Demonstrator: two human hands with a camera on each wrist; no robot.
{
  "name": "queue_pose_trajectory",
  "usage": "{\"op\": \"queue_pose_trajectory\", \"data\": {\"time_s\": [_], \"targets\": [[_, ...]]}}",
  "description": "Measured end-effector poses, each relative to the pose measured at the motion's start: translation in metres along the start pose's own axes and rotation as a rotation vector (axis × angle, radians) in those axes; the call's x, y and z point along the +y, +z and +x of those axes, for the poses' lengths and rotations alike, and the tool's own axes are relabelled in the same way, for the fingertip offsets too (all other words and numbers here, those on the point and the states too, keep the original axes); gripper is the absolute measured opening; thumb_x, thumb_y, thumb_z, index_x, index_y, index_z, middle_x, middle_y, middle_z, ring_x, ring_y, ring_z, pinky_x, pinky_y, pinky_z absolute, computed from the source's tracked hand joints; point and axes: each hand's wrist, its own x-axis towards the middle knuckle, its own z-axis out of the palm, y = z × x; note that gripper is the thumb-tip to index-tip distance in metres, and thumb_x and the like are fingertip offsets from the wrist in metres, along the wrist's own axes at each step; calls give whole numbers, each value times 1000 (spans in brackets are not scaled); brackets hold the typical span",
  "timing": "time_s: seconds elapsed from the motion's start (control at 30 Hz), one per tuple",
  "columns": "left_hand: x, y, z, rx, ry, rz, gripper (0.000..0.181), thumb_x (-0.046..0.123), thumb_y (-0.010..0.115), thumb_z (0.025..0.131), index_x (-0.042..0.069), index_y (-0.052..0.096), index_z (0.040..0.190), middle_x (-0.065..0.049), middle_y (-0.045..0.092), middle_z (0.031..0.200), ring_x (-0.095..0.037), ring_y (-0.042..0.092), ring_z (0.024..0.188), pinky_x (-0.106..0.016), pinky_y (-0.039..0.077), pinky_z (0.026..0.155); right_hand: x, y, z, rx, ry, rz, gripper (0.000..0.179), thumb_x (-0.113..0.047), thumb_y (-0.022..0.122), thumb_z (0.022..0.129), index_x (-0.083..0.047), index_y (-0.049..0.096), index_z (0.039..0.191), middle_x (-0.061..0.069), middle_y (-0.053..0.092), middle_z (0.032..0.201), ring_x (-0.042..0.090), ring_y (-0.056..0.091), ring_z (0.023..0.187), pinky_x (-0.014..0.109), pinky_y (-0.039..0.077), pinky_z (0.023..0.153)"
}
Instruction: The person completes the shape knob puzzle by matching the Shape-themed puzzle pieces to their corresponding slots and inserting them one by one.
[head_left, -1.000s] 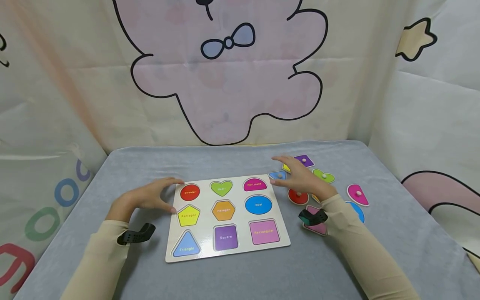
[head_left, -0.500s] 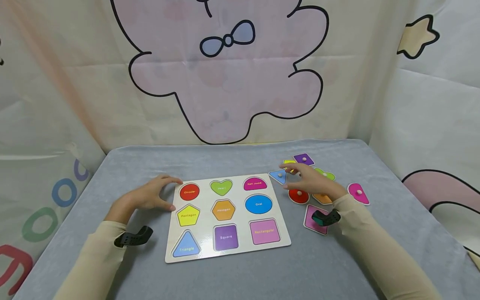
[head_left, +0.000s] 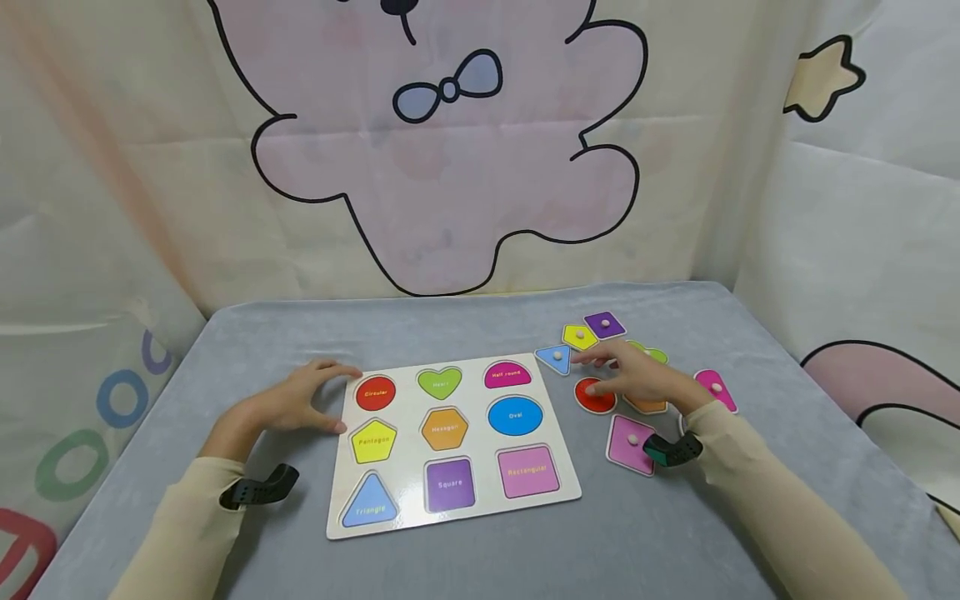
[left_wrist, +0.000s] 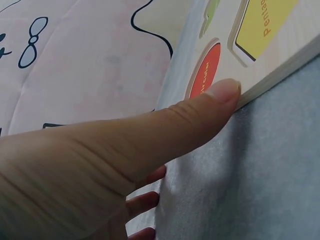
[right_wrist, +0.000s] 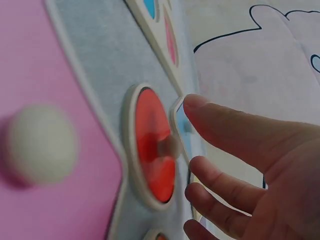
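Observation:
A white shape puzzle board [head_left: 408, 467] lies on the table, printed with labelled coloured shapes. My left hand [head_left: 288, 402] touches its left edge, thumb near the pentagon and fingers at the upper corner. The left wrist view shows the thumb [left_wrist: 200, 112] on the board's rim beside the red circle. Over the loose pieces is my right hand [head_left: 637, 373], fingers spread and holding nothing. Its thumb is near the red circle piece [head_left: 592, 403], whose round knob [right_wrist: 171, 147] stands uncovered in the right wrist view. The blue triangle piece [head_left: 553, 359] lies by the fingertips.
Around the right hand lie a yellow pentagon [head_left: 578, 337], a purple square [head_left: 600, 326], a green heart [head_left: 658, 355], an orange hexagon [head_left: 647, 407], a pink rectangle [head_left: 624, 442] and a magenta half round [head_left: 716, 392]. The blue-grey cloth [head_left: 450, 571] covers the table. A printed curtain [head_left: 465, 167] stands behind.
My right hand has moved right and nearer from the board's upper right corner, to the red circle piece. The yellow pentagon is uncovered. My left hand stays at the board's edge.

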Motion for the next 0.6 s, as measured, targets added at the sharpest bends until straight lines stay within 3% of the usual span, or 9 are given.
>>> {"op": "queue_pose_trajectory", "data": {"time_s": [0.27, 0.6], "targets": [[-4, 1, -3, -8, -17, -7, 85, 37, 89, 73, 18, 50, 146, -30, 32, 155, -55, 28, 139, -78, 33, 106, 8, 1, -9, -26, 15, 20, 35, -12, 76, 90, 0, 70, 123, 16, 72, 119, 32, 62, 112, 45, 54, 95], [-7, 3, 0, -12, -22, -22, 86, 37, 89, 73, 19, 49, 147, -29, 31, 156, -55, 27, 140, -79, 32, 106, 16, 0, -13, -25, -2, 59, 19, -9, 76, 89, -4, 76, 108, 14, 72, 109, 25, 59, 104, 25, 52, 84]]}}
